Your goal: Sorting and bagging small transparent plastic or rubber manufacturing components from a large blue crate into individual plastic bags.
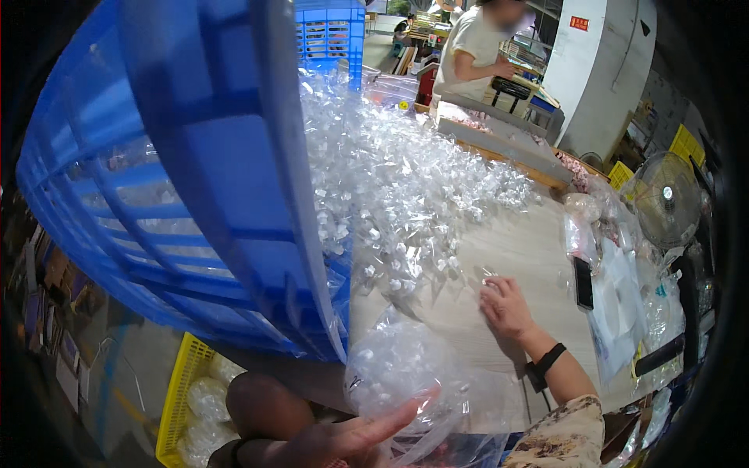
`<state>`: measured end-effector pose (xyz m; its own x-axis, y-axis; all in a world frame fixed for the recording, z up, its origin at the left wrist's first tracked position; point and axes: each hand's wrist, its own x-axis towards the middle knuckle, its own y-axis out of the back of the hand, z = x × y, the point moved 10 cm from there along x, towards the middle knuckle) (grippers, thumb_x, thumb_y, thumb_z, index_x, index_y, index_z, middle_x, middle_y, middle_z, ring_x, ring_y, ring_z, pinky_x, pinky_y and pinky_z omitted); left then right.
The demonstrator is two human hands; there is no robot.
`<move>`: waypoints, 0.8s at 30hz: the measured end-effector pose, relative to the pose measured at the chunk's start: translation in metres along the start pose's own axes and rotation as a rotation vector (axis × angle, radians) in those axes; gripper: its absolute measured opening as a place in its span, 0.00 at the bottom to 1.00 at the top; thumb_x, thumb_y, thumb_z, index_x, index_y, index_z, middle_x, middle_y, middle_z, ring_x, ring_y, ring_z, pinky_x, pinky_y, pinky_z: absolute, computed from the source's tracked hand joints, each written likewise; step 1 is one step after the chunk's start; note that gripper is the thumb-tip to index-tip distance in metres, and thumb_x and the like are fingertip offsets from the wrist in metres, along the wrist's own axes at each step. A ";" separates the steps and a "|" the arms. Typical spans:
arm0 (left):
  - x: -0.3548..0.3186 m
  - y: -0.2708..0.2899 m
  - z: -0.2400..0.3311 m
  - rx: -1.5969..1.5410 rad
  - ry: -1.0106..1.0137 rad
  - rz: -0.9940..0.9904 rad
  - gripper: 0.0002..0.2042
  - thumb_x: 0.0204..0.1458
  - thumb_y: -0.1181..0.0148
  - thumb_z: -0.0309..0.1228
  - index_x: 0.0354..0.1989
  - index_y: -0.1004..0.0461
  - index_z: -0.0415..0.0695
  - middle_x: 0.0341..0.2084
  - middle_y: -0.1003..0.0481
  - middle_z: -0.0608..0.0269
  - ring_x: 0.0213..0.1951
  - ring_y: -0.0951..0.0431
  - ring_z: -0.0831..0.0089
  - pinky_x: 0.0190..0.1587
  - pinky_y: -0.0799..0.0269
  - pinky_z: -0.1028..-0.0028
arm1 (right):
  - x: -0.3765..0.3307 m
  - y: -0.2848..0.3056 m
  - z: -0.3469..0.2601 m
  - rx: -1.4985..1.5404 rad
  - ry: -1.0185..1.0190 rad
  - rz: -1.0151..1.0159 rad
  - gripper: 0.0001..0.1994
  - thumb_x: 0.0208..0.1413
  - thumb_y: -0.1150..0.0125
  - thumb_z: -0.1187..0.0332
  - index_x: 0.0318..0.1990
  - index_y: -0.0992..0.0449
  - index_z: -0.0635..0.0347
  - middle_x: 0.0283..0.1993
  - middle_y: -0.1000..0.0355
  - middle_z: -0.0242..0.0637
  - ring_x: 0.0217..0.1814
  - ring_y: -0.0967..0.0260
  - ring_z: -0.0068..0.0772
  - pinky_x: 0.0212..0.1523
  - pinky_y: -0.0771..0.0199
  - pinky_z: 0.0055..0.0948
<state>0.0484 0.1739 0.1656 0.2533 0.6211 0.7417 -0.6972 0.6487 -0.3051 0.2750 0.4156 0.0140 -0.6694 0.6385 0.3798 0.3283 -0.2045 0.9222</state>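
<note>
At the near table edge, the left hand point(343, 437) spreads open against a clear, crinkly plastic bag point(406, 374); light, slippery, best pinched at its rim. The right hand point(505, 306) presses flat, empty, on the wooden tabletop point(523, 242).

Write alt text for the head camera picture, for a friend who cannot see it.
A big blue plastic crate is tipped over a wooden table, with a heap of small clear plastic pieces spilled beside it. The person's left hand touches a clear plastic bag; the right hand rests flat on the table.
</note>
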 end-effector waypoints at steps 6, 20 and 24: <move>0.002 -0.003 -0.011 0.082 0.338 -0.020 0.41 0.41 0.49 0.08 0.66 0.61 0.29 0.66 0.62 0.30 0.15 0.35 0.89 0.16 0.44 0.83 | -0.003 -0.005 0.076 -0.004 -0.246 0.028 0.06 0.49 0.41 0.70 0.30 0.31 0.61 0.30 0.33 0.43 0.29 0.33 0.44 0.31 0.30 0.35; -0.006 0.001 -0.005 0.233 0.153 -0.037 0.38 0.44 0.50 0.08 0.66 0.58 0.30 0.66 0.56 0.33 0.13 0.41 0.87 0.17 0.46 0.81 | 0.072 -0.049 0.002 0.251 -0.191 -0.126 0.15 0.50 0.36 0.63 0.47 0.26 0.50 0.36 0.33 0.44 0.34 0.31 0.46 0.35 0.29 0.38; -0.001 0.000 -0.006 0.237 0.078 -0.060 0.38 0.44 0.50 0.08 0.66 0.58 0.29 0.66 0.56 0.33 0.13 0.41 0.87 0.16 0.46 0.81 | 0.031 -0.049 0.054 0.854 -0.558 -0.076 0.07 0.54 0.38 0.67 0.38 0.26 0.57 0.27 0.32 0.30 0.24 0.35 0.24 0.26 0.34 0.26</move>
<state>0.0524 0.1754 0.1613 0.3437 0.6226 0.7031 -0.8147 0.5701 -0.1066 0.2741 0.4850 -0.0234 -0.3743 0.9267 0.0335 0.8091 0.3087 0.5001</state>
